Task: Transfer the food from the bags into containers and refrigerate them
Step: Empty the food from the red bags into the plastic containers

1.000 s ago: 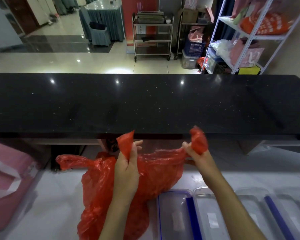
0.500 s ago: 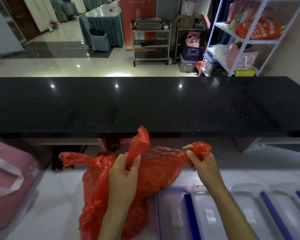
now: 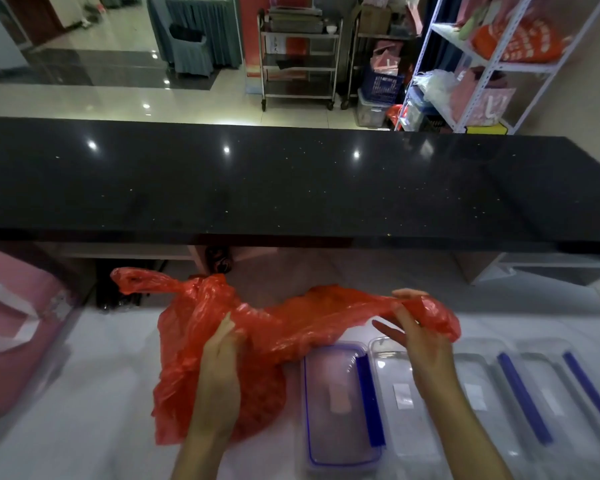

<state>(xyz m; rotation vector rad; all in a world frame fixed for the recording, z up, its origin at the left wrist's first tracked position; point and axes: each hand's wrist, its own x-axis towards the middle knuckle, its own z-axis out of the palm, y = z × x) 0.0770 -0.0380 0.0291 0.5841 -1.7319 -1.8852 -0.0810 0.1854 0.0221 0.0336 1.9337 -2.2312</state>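
Observation:
A red plastic bag (image 3: 201,317) sits on the white counter (image 3: 84,410), its mouth spread wide between my hands. My left hand (image 3: 219,372) holds the bag's near edge at its left side. My right hand (image 3: 420,337) pinches the right handle, pulled out to the right over the containers. A clear container with a blue-edged lid (image 3: 340,407) lies just right of the bag. More clear containers (image 3: 482,403) with blue clips line up further right. What the bag holds is hidden.
A raised black countertop (image 3: 291,181) runs across behind the white counter. A pink bag (image 3: 11,327) stands at the left edge. Beyond are a metal trolley (image 3: 298,60), white shelving (image 3: 492,64) with bags, and a draped table.
Both hands have come down from holding the handles up. My right hand has pulled its handle out to the right, and the bag's mouth now lies stretched low and wide.

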